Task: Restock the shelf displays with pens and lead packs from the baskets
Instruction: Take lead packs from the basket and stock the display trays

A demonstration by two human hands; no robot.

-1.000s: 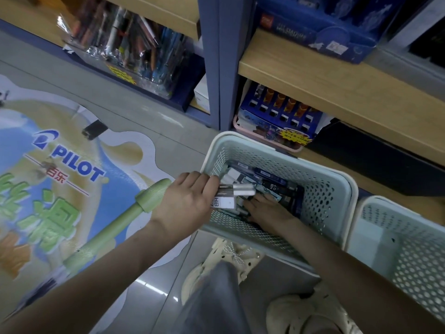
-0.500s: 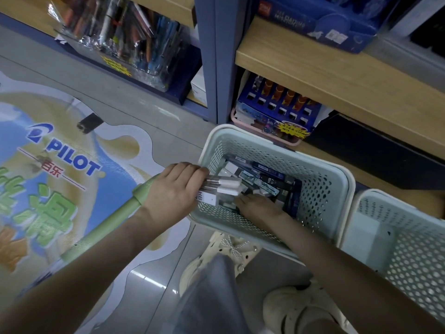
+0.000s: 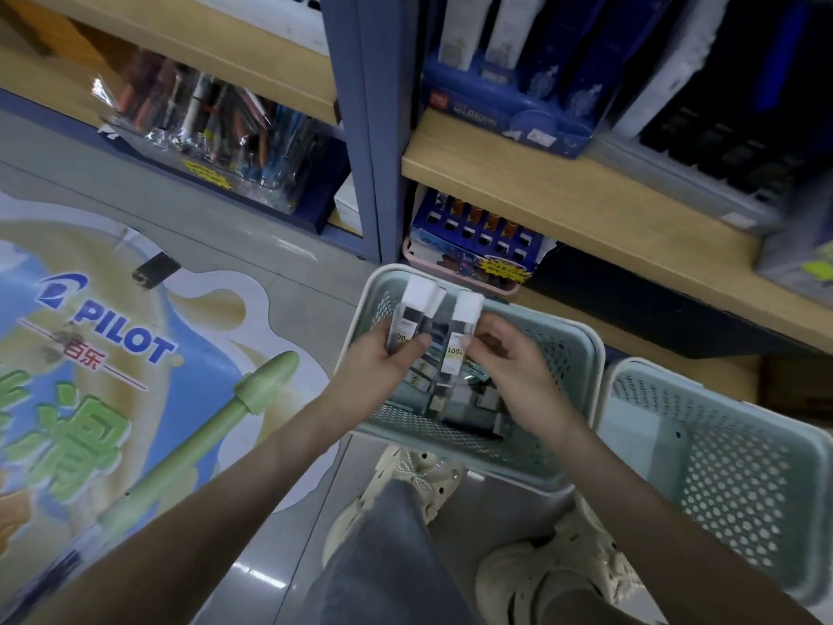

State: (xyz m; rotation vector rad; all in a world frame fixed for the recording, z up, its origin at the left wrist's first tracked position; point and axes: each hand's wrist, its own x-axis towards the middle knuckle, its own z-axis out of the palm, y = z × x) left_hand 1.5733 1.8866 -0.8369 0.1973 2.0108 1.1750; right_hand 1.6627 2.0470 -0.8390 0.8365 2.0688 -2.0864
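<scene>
- left hand (image 3: pixel 383 358) curled round a small bunch of lead packs (image 3: pixel 412 309), clear cases, white caps pointing away from the person
- right hand (image 3: pixel 518 367) pinches a single pack (image 3: pixel 460 331) near its lower end, thumb on the label; the pack is upright, just beside the left bunch
- both hands are held above the basket (image 3: pixel 581 354), pale green, on the floor; more packs lie loose inside, blurred
- second basket (image 3: pixel 721 444) just right of it, rims touching or nearly
- wooden shelf (image 3: pixel 563 200) behind; blue display box (image 3: pixel 478 245) under it, just beyond the basket's far rim
- PILOT floor decal (image 3: pixel 112 327) at left
</scene>
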